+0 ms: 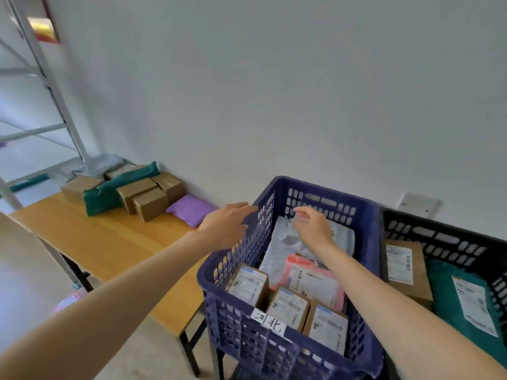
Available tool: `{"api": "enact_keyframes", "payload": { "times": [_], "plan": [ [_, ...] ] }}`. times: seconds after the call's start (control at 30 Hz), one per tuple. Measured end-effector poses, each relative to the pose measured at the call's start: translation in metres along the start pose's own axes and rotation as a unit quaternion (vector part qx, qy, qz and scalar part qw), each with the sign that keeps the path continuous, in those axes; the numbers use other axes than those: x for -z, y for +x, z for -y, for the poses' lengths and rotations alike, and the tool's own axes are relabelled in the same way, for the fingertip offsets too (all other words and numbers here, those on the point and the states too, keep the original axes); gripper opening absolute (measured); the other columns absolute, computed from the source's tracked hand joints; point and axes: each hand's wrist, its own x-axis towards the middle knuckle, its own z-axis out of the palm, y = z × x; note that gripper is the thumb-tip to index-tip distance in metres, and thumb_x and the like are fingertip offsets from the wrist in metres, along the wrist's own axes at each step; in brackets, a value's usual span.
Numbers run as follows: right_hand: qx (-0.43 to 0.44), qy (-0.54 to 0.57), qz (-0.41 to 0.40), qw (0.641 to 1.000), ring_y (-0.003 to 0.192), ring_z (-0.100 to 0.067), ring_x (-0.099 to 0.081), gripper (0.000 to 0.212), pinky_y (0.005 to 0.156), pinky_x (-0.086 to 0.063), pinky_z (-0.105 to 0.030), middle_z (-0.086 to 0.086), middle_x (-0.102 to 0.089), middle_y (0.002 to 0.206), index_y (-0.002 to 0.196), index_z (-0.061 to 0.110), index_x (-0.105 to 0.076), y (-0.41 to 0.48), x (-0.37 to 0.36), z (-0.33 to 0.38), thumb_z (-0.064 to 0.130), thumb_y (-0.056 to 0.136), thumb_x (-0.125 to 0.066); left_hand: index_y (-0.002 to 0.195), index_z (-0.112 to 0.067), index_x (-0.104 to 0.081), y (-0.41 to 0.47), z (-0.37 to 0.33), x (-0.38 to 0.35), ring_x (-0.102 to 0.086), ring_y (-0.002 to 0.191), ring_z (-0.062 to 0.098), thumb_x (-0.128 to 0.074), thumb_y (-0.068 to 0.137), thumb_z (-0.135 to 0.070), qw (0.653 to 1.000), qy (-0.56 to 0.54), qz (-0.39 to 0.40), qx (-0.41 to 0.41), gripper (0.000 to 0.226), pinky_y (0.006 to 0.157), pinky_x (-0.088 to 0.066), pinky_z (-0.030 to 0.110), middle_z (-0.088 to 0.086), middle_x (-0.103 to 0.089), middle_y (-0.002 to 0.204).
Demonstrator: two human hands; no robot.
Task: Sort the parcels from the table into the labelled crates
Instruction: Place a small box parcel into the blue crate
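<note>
A light wooden table on black metal legs is set against a plain white wall, over a pale floor. A grey metal shelving frame is seen at the far left, and a white socket plate low on the wall at the right. At the table's far end, against the wall, unsorted parcels are heaped: matt brown cardboard boxes, a crumpled dark green plastic mailer, a soft purple plastic mailer and a grey bag behind them.

A blue perforated plastic crate is placed just beside the table's near end, its long axis running away from the camera towards the wall. A white handwritten label is fixed on its near rim. Inside, a creased pale grey plastic mailer lies flat in the far half, its long axis following the crate's. A glossy pink mailer is laid over its near end, and three labelled cardboard boxes are stood in a row against the near wall, labels upward. A black perforated crate is set just beside it on the right, with a brown cardboard box and a teal plastic mailer inside.

The left hand is held at the blue crate's left rim, fingers straight and slightly spread, nothing grasped; contact with the rim cannot be told. The right hand is held above the grey mailer, fingers loosely curled, nothing held.
</note>
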Motion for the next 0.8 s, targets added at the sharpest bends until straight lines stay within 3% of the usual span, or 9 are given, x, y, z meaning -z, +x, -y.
{"api": "enact_keyframes", "payload": {
  "times": [0.2, 0.3, 0.5, 0.63, 0.8],
  "plan": [
    [0.008, 0.035, 0.029, 0.999, 0.114, -0.018, -0.056, 0.035, 0.095, -0.045, -0.029, -0.007, -0.059, 0.128, 0.129, 0.008, -0.055, 0.025, -0.089, 0.058, 0.011, 0.094, -0.055, 0.147, -0.031, -0.034, -0.014, 0.104, 0.019, -0.035, 0.138, 0.016, -0.047, 0.098, -0.023, 0.998, -0.026, -0.005, 0.057, 0.051, 0.107, -0.038, 0.038, -0.009, -0.036, 0.152],
    [0.019, 0.042, 0.038, 0.998, 0.114, -0.018, -0.056, 0.035, 0.093, -0.043, -0.026, -0.007, -0.058, 0.127, 0.128, 0.007, -0.055, 0.036, -0.133, 0.082, 0.010, 0.094, -0.054, 0.145, -0.029, -0.037, -0.025, 0.150, 0.021, -0.041, 0.133, 0.019, -0.048, 0.096, -0.020, 0.994, -0.055, -0.023, 0.091, 0.051, 0.104, -0.037, 0.032, -0.005, -0.042, 0.148],
    [0.011, 0.043, 0.074, 0.996, 0.110, -0.019, -0.059, 0.032, 0.086, -0.042, -0.021, -0.010, -0.062, 0.123, 0.124, 0.006, -0.058, 0.044, -0.226, 0.106, 0.010, 0.093, -0.057, 0.146, -0.028, -0.035, -0.059, 0.231, 0.000, -0.039, 0.136, 0.020, -0.053, 0.096, -0.022, 0.985, -0.084, -0.010, 0.150, 0.054, 0.105, -0.037, 0.034, -0.003, -0.039, 0.150],
    [0.004, 0.041, 0.102, 0.994, 0.112, -0.023, -0.059, 0.032, 0.093, -0.043, -0.026, -0.015, -0.061, 0.124, 0.123, 0.003, -0.059, 0.054, -0.275, 0.116, 0.006, 0.091, -0.058, 0.146, -0.030, -0.035, -0.067, 0.275, -0.003, -0.042, 0.133, 0.020, -0.054, 0.096, -0.021, 0.978, -0.091, -0.023, 0.186, 0.054, 0.102, -0.040, 0.033, -0.002, -0.042, 0.149],
    [-0.017, 0.037, 0.122, 0.992, 0.111, -0.023, -0.059, 0.033, 0.091, -0.042, -0.024, -0.015, -0.062, 0.123, 0.122, 0.002, -0.060, 0.080, -0.335, 0.123, 0.007, 0.090, -0.060, 0.146, -0.027, -0.035, -0.067, 0.327, -0.013, -0.044, 0.131, 0.020, -0.053, 0.096, -0.020, 0.966, -0.127, -0.024, 0.222, 0.053, 0.099, -0.043, 0.033, -0.001, -0.042, 0.148]
  ]
}}
